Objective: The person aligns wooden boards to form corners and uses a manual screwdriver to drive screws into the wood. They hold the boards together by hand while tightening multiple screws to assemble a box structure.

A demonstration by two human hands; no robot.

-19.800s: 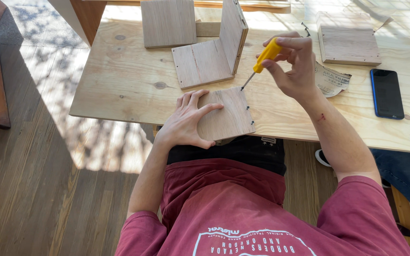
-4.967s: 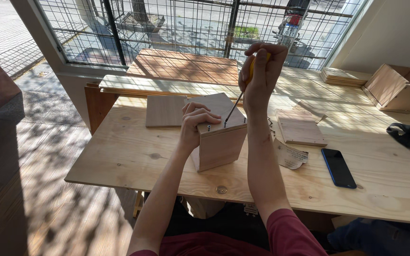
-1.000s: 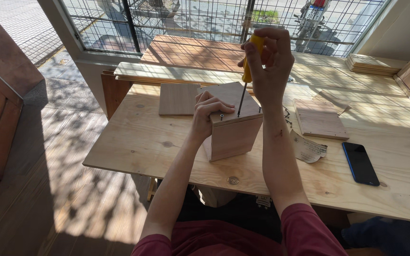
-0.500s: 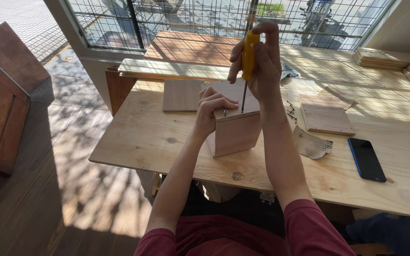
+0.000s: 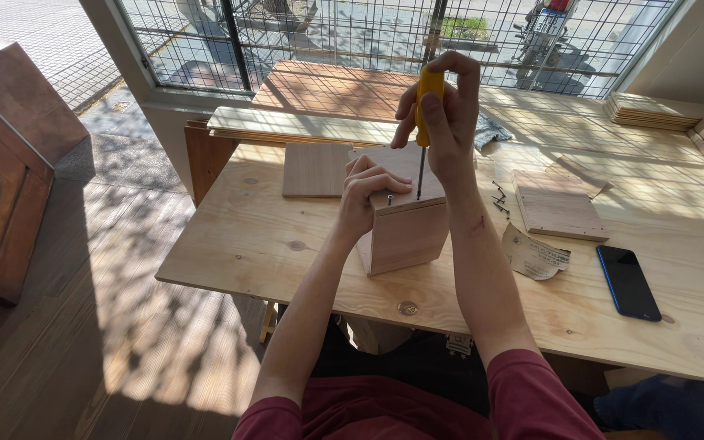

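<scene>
Both hands work the wooden box (image 5: 405, 232) on the table (image 5: 246, 236): left hand (image 5: 366, 189) grips its top edge, right hand (image 5: 442, 114) clutches the yellow screwdriver (image 5: 425, 98) upright above it.

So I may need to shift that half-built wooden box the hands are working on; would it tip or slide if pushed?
The wooden box stands on edge, taller than deep, so it probably tips easily. Its flat boards look stiff, likely light. The left hand steadies it.
</scene>
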